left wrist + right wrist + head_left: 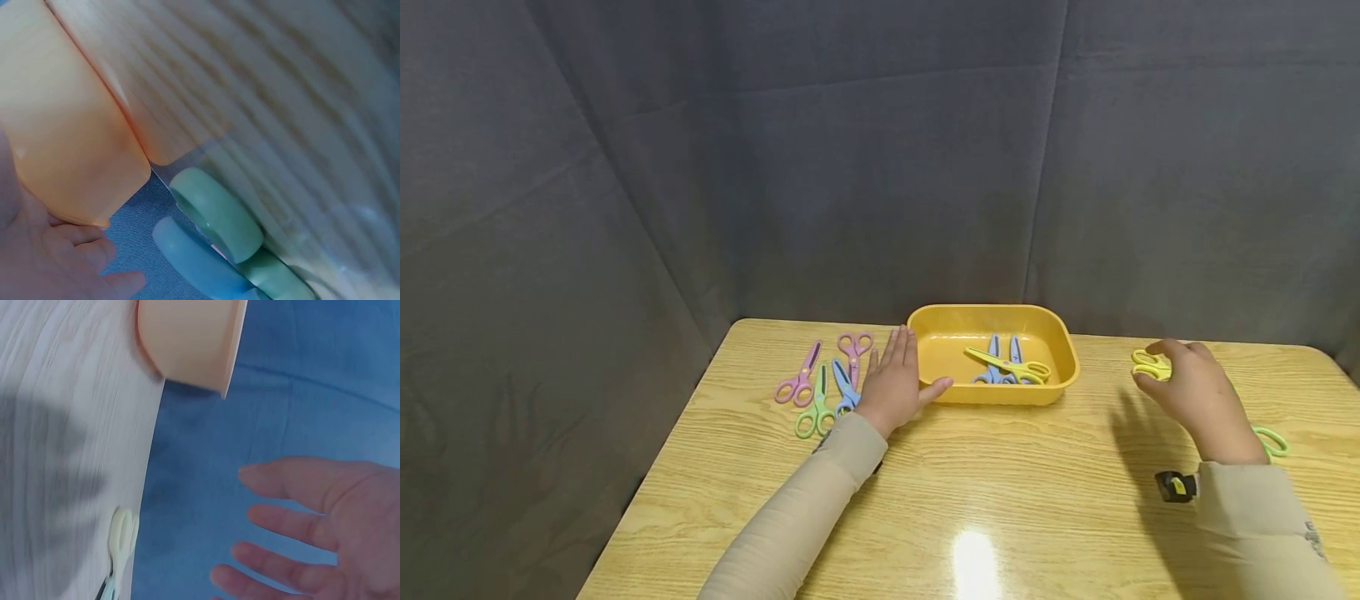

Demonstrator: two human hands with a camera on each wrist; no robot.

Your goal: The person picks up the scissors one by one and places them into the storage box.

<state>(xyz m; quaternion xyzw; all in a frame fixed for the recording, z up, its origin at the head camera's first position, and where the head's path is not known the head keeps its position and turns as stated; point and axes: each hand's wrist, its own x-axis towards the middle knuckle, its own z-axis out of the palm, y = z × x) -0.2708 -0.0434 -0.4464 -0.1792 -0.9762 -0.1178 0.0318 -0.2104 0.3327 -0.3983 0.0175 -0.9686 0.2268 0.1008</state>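
My left hand [891, 387], fingers straight, rests against the left end of a yellow plastic tray [985, 395], thumb at its front rim. A yellow pair of scissors [976, 356] lies across two blue pairs inside the tray. Over on the right, my right hand [1201, 400] hovers above yellow-handled scissors [1145, 365], partly hiding them. In the right wrist view its fingers [284, 478] are spread with nothing between them, while the scissors [122, 537] lie on the table. Green scissors [1273, 440] show one handle from behind the right wrist.
Left of the tray lie two pink pairs of scissors [802, 379], a green pair [817, 410] and a blue pair [845, 385], the blue partly covered by my left hand. A grey cloth [880, 183] hangs behind the wood-grain table [1000, 483].
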